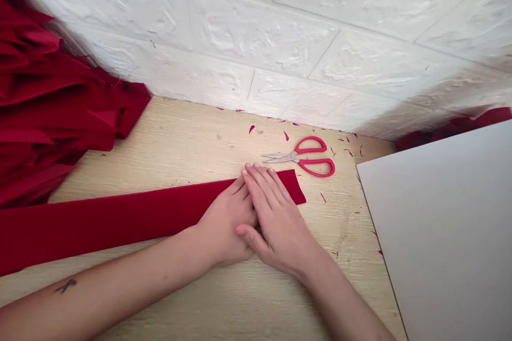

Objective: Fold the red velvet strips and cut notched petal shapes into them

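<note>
1. Closely set and flat, fingers of the left hand (224,226) rest on a red fabric strip (120,224), gripping nothing.
2. Right hand (276,218) lies over them, fingers also together, strip's end just beyond.
3. Past the fingertips, red-handled scissors (298,155) sit on a wooden tabletop (192,138) among red snippets (323,197).
4. Farther off, a white brick wall (256,26).

The strip (100,229) is matt red cloth with a soft, felt-like surface, and the pile (40,106) looks the same. The scissors (298,157) have smooth metal blades and glossy red plastic handles. The table (200,133) has a pale, grained wood finish. The wall (256,26) is rough and white-painted. The board (436,234) is smooth, matt grey.
</note>
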`<move>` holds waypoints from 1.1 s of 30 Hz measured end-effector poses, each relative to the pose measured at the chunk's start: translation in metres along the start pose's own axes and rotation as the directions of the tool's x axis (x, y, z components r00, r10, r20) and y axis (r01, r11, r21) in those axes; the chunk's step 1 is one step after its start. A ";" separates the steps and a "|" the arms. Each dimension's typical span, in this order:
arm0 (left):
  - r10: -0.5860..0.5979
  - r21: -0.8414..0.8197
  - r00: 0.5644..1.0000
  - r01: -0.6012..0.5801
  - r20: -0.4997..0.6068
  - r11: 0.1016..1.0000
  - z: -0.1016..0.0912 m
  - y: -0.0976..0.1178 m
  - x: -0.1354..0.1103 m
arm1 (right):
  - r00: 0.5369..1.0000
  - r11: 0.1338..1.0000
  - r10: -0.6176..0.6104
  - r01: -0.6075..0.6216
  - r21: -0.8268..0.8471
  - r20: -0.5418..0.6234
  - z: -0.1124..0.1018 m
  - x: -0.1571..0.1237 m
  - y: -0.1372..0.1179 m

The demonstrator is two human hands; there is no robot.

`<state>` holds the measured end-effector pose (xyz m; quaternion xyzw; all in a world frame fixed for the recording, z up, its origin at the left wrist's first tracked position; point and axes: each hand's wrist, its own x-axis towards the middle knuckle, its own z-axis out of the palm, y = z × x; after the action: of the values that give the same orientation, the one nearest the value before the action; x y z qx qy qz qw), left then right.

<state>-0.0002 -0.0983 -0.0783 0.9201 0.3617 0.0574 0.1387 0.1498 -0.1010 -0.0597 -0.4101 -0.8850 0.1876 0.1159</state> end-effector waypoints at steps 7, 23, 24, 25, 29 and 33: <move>-0.017 -0.088 0.999 0.014 -0.040 0.996 -0.007 -0.002 -0.001 | 0.992 0.989 0.120 -0.115 0.089 -0.046 0.001 -0.002 0.012; -0.043 0.098 0.991 0.055 -0.126 0.994 -0.019 -0.051 -0.065 | 0.962 0.950 0.271 -0.271 -0.154 -0.023 0.004 -0.001 0.018; -0.060 0.098 0.990 0.073 -0.131 0.993 -0.020 -0.055 -0.070 | 0.963 0.949 0.270 -0.271 -0.163 -0.027 0.005 -0.001 0.018; -0.081 0.097 0.987 0.095 -0.136 0.991 -0.022 -0.058 -0.075 | 0.963 0.947 0.268 -0.270 -0.174 -0.031 0.005 -0.001 0.018; -0.168 0.121 0.976 0.185 -0.137 0.975 -0.026 -0.073 -0.097 | 0.963 0.940 0.266 -0.269 -0.210 -0.045 0.007 -0.002 0.019; -0.180 0.126 0.978 0.193 -0.106 0.973 -0.034 -0.092 -0.124 | 0.955 0.928 0.285 -0.296 -0.225 -0.080 0.007 -0.004 0.023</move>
<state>-0.1583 -0.1110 -0.0736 0.8856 0.4558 0.0628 0.0635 0.1656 -0.0915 -0.0759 -0.5513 -0.8277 0.0873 0.0580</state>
